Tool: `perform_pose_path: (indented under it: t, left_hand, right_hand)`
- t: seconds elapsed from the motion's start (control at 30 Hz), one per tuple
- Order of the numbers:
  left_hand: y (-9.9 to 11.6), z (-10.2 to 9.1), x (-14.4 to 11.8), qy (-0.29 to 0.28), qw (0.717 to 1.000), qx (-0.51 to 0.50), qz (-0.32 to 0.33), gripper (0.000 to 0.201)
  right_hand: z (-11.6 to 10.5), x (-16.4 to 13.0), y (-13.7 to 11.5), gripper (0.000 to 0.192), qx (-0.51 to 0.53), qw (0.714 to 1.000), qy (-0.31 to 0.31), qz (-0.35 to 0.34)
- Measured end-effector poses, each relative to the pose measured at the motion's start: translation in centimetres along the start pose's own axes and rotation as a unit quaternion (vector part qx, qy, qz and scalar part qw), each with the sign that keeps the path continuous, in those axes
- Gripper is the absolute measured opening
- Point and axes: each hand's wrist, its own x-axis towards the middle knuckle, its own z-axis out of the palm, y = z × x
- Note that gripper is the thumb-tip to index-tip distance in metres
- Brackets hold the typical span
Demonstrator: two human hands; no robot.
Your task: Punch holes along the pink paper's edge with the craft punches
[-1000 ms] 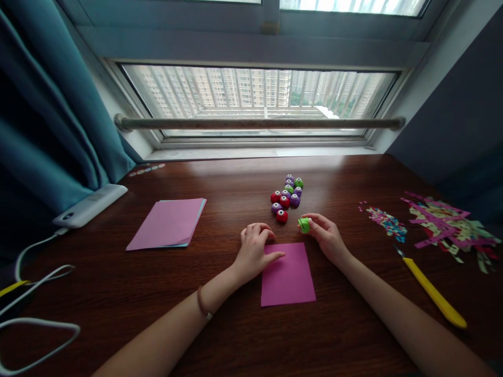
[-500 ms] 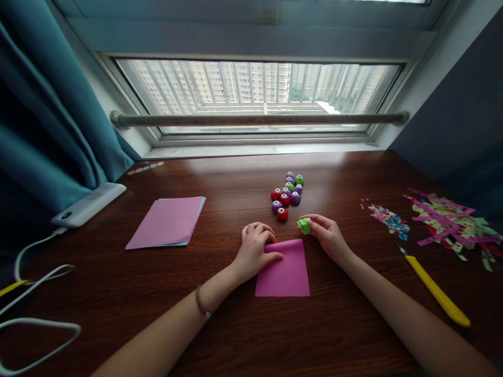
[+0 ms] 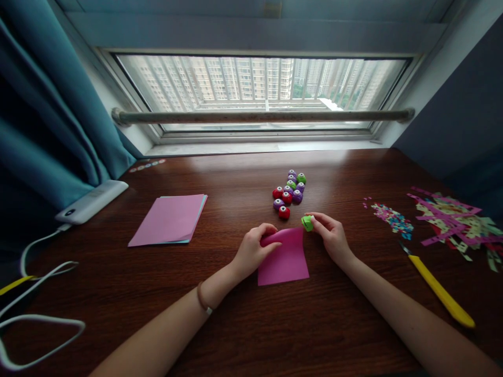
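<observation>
A magenta square of paper (image 3: 286,262) lies on the dark wooden table (image 3: 236,324) in front of me. My left hand (image 3: 253,250) pinches its far left corner and lifts that edge off the table. My right hand (image 3: 330,235) holds a small green punch (image 3: 307,223) right at the paper's far right corner. Just beyond sits a cluster of several small red, purple and green punches (image 3: 290,192).
A stack of pink and blue paper sheets (image 3: 168,220) lies to the left. A white power bank (image 3: 91,201) with cables (image 3: 39,293) sits at far left by a teal curtain. On the right are paper scraps (image 3: 456,222), confetti bits (image 3: 391,217) and a yellow craft knife (image 3: 440,293).
My left hand went from resting flat on the magenta paper to pinching its far corner and raising that edge. My right hand with the green punch stayed at the far right corner.
</observation>
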Motion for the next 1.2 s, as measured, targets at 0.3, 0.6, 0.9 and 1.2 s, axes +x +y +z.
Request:
perform_pose_path:
  t: [0.3,0.6,0.9,1.2]
  left_hand:
    - [0.1,-0.2,0.1,-0.002,1.0,-0.026,-0.004,0.023]
    - [0.2,-0.2,0.1,-0.006,1.0,-0.024,-0.01,0.023]
    - [0.4,-0.3,0.1,-0.003,1.0,-0.011,-0.012,0.023]
    - [0.3,-0.3,0.1,-0.005,1.0,-0.005,-0.008,0.024]
  right_hand:
    - [0.4,-0.8,-0.4,0.024,-0.141,0.983,-0.003,-0.12]
    - [0.2,-1.0,-0.4,0.023,-0.144,0.979,0.001,-0.144]
    - [0.4,-1.2,-0.9,0.021,-0.167,0.969,-0.01,-0.182]
    - [0.3,-1.2,-0.8,0.021,-0.173,0.965,-0.015,-0.195]
